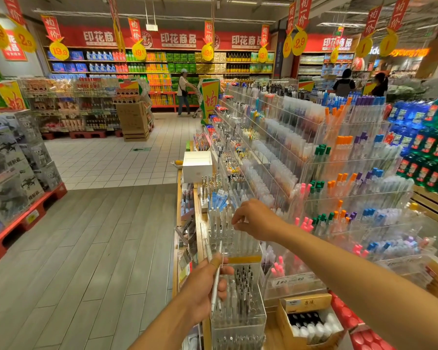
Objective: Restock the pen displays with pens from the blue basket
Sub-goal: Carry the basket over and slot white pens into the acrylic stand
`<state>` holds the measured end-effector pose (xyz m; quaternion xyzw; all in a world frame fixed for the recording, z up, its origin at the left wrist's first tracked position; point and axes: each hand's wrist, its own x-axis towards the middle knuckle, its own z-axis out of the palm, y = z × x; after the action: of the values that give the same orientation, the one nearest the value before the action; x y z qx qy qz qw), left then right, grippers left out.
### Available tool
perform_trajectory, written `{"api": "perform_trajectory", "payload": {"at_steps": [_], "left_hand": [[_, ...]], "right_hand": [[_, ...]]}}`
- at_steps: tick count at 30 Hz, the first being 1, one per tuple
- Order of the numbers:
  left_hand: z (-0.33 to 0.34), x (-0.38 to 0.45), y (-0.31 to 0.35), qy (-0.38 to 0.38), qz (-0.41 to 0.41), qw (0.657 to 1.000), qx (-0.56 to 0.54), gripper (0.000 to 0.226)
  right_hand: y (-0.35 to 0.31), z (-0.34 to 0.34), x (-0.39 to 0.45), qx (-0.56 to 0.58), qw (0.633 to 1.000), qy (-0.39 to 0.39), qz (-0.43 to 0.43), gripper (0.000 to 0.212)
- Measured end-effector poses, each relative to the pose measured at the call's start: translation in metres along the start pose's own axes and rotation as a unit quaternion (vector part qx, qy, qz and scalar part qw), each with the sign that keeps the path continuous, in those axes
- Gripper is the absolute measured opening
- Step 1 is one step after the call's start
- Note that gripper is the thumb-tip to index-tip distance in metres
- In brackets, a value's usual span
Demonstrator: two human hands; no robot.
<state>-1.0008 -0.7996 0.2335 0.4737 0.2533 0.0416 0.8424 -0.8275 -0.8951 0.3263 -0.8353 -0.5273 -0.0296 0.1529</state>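
left hand (208,281) has fingers curled round a few clear pens (216,279), held upright just beside the near clear pen holder (238,311). right hand (256,219) reaches over the upper clear holder (229,236), fingertips pinched at the pen tops there. blue basket not in view. cardboard box of pens (306,322) sits at lower right.

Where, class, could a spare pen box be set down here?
The flat top of the white cardboard box beyond the clear acrylic pen holders looks bare. The holders, the tiered racks and the open brown carton are crowded.
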Motion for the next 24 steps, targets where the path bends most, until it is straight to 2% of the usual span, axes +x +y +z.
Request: {"api": "perform_trajectory", "payload": {"at_steps": [3, 8, 12, 19, 24], "left_hand": [[0.003, -0.003, 0.004, -0.008, 0.022, 1.000, 0.007, 0.036], [0.009, -0.005, 0.010, -0.019, 0.060, 0.998, 0.027, 0.031], [0.016, -0.005, 0.012, -0.009, 0.098, 0.991, 0.094, 0.031], [0.020, -0.004, 0.020, 0.015, 0.117, 0.988, 0.098, 0.034], [0.012, 0.001, 0.021, 0.045, 0.101, 0.992, 0.054, 0.040]], "right_hand": [[-0.007, -0.001, -0.003, 0.018, 1.000, 0.021, 0.001, 0.021], [-0.027, -0.004, -0.008, 0.155, 0.983, -0.097, 0.034, 0.024], [-0.037, -0.002, -0.008, 0.188, 0.972, -0.115, 0.081, 0.040], [-0.040, -0.011, -0.003, 0.289, 0.939, -0.142, 0.125, 0.020], [-0.030, -0.027, 0.009, 0.308, 0.929, -0.079, 0.189, 0.019]]}}
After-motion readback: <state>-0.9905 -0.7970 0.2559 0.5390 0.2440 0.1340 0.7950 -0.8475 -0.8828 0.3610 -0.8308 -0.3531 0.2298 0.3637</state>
